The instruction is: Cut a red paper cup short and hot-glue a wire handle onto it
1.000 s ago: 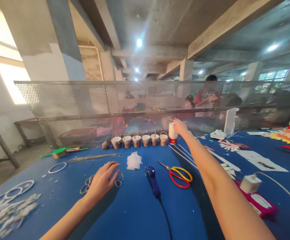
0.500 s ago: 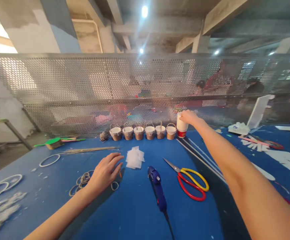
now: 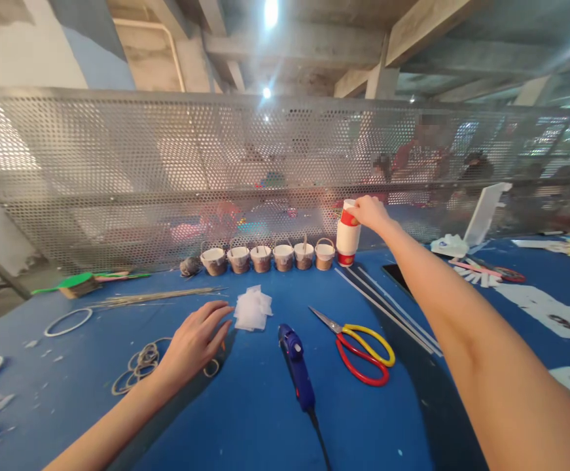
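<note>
My right hand (image 3: 370, 212) reaches far across the blue table (image 3: 245, 418) and grips the top white paper cup with a red band (image 3: 349, 218). That cup is raised partway out of the cup stack (image 3: 347, 243), which stands by the mesh barrier. My left hand (image 3: 194, 340) lies flat on the table, fingers apart, over some small wire rings (image 3: 140, 363). A pile of white squares (image 3: 252, 309) lies just beyond its fingertips. Several small brown buckets (image 3: 265, 257) stand in a row left of the cup stack.
A blue glue gun (image 3: 297, 366) and red-and-yellow scissors (image 3: 363, 343) lie mid-table. Thin white sticks (image 3: 387, 304) run diagonally to the right. A perforated metal barrier (image 3: 167, 176) closes off the far edge, with other people behind it. Paper scraps lie at the right.
My right hand has drawn the top cup upward, so its red band now shows above the stack. The left hand stays on the table. The camera has tilted slightly.
</note>
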Demonstrator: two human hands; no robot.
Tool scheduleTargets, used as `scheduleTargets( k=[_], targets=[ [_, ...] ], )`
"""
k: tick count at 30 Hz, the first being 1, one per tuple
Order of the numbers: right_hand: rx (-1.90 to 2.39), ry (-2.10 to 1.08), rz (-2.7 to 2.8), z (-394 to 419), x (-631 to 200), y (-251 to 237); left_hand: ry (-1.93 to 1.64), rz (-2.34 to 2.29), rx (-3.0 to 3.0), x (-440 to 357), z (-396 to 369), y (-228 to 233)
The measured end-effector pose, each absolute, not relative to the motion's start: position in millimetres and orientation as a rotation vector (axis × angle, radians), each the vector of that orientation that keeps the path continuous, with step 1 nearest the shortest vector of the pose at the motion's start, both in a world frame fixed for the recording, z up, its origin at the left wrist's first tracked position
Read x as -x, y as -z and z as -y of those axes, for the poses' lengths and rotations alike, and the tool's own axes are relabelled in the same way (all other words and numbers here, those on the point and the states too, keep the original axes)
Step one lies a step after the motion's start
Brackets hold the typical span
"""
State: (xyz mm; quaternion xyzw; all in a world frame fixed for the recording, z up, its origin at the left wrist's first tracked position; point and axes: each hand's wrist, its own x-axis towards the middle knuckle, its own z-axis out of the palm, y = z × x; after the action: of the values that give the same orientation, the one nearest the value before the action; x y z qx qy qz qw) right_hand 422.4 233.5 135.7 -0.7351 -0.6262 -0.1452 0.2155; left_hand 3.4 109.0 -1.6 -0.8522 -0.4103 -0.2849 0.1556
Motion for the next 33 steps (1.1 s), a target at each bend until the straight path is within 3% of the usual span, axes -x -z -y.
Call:
scheduleTargets(
  k=[4, 8, 13, 16, 20, 25, 28, 31, 33],
  targets=[
    [1.961, 0.494, 1.526, -218, -410, -159, 0.853, 1.274, 2.453, -2, -104, -4],
    [1.367, 0.478, 1.452, -165, -372, -170, 0.957, 1.357, 2.47, -2, -87, -17],
    [0.654, 0.37, 1.948, -42, -295, -133, 1.331, 1.353, 2.604, -3, -39, -33],
    [0.453, 0.388, 2.248, 9, -257, -96, 1.44, 1.216, 2.817, -5, -7, -31],
    [0.391, 0.386, 2.341, 28, -232, -61, 1.502, 1.317, 2.906, -7, 23, -14],
    [0.396, 0.316, 2.266, 10, -246, -62, 1.623, 1.633, 2.735, 0, 20, 0],
    [0.645, 0.203, 2.134, -37, -261, -71, 1.665, 1.882, 2.557, 7, 4, 2],
    [1.233, -0.123, 2.343, -99, -261, -69, 1.697, 2.017, 2.523, 9, -7, 6],
    [1.268, -0.204, 2.475, -134, -252, -62, 1.692, 2.027, 2.544, 9, -10, 10]
  ],
)
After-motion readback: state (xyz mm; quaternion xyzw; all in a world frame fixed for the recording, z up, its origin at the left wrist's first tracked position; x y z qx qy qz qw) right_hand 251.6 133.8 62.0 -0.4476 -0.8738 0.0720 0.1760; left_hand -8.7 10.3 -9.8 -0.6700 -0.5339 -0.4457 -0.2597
